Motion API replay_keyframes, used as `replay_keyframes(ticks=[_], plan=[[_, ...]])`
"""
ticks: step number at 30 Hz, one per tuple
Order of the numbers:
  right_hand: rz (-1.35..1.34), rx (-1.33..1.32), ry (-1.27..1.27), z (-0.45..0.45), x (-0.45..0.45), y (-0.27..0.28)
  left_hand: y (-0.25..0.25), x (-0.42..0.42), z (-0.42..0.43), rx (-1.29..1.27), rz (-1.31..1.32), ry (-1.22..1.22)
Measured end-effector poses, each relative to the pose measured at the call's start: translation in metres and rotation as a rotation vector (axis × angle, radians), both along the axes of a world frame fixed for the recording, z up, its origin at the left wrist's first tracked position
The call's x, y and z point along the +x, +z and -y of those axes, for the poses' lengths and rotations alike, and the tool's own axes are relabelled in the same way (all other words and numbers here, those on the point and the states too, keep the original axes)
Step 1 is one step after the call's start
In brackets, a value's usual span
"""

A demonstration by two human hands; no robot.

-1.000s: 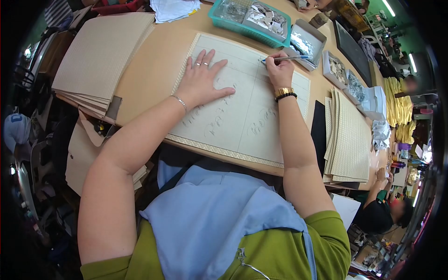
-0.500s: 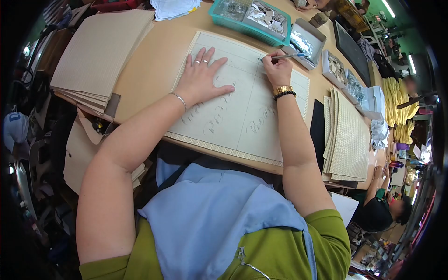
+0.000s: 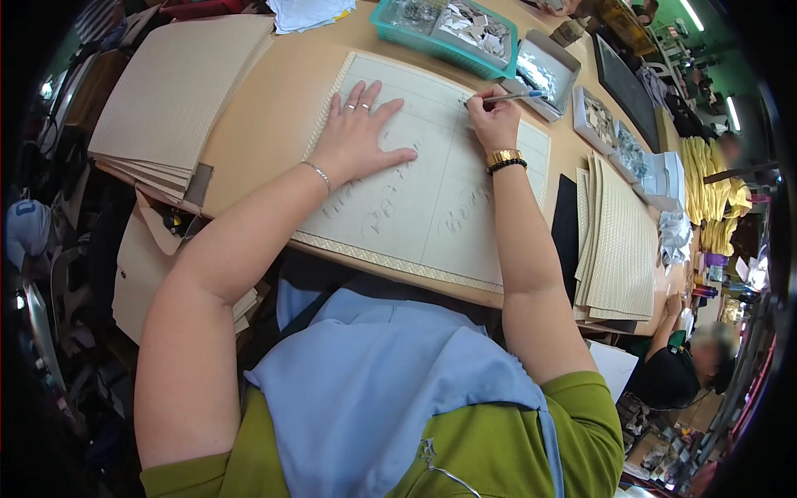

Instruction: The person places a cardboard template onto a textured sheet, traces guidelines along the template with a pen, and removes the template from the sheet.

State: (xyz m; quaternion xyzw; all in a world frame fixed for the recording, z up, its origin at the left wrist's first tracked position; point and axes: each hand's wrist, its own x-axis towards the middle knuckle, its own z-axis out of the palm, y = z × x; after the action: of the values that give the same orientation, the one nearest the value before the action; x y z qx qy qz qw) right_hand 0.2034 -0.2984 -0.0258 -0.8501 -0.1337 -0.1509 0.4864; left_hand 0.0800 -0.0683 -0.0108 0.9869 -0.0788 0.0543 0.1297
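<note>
A large pale sheet (image 3: pixel 465 174) with a patterned border lies in front of me on the table. Ruled lines and cursive handwriting in pencil-grey show on it. Flat on its left part rests my left hand (image 3: pixel 361 141), fingers spread, holding nothing. My right hand (image 3: pixel 493 120) grips a pen (image 3: pixel 519 97) with a blue end, closed around it near the upper right of the sheet. The pen's tip touches or nearly touches the sheet beside a ruled line; I cannot tell which.
Stacks of patterned sheets lie left (image 3: pixel 178 100) and right (image 3: pixel 618 249). Behind the sheet stand a teal basket (image 3: pixel 444 51) and an open box (image 3: pixel 564 62) with shiny pieces. More small boxes (image 3: pixel 595 119) line the right side. A co-worker (image 3: pixel 677 369) sits at the far right.
My hands and the pen have barely moved; the pen tip shifts slightly. The co-worker at the right has changed head and arm position.
</note>
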Motion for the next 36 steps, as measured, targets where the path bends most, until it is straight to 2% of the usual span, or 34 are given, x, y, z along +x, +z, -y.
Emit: replay_keyframes(ticks=[19, 22, 23, 25, 27, 29, 31, 34, 36], plan=[[-0.083, 0.022, 0.0, 0.004, 0.001, 0.003, 0.007, 0.001, 0.001, 0.026, -0.054, 0.003], [-0.248, 0.451, -0.061, 0.02, -0.007, 0.008, 0.006, -0.001, 0.001, 0.005, -0.043, -0.006], [-0.168, 0.496, -0.037, 0.033, -0.007, -0.003, 0.006, -0.003, 0.001, 0.007, -0.048, -0.009], [-0.158, 0.538, -0.027, 0.052, -0.043, 0.018, 0.007, -0.01, 0.003, 0.006, -0.057, -0.013], [-0.102, 0.417, 0.013, 0.085, -0.075, 0.018, 0.011, -0.027, 0.008, 0.006, -0.071, -0.039], [-0.167, 0.134, -0.191, 0.106, -0.118, 0.035, 0.011, -0.048, 0.012, 0.007, -0.066, -0.048], [-0.174, -0.045, -0.21, 0.129, -0.151, 0.036, 0.01, -0.066, 0.015, 0.009, -0.041, -0.043], [0.082, -0.319, -0.147, 0.15, -0.186, 0.019, 0.016, -0.081, 0.009, -0.122, -0.119, -0.03], [0.018, -0.276, -0.141, 0.152, -0.196, 0.013, 0.013, -0.087, 0.004, -0.148, -0.033, 0.13]])
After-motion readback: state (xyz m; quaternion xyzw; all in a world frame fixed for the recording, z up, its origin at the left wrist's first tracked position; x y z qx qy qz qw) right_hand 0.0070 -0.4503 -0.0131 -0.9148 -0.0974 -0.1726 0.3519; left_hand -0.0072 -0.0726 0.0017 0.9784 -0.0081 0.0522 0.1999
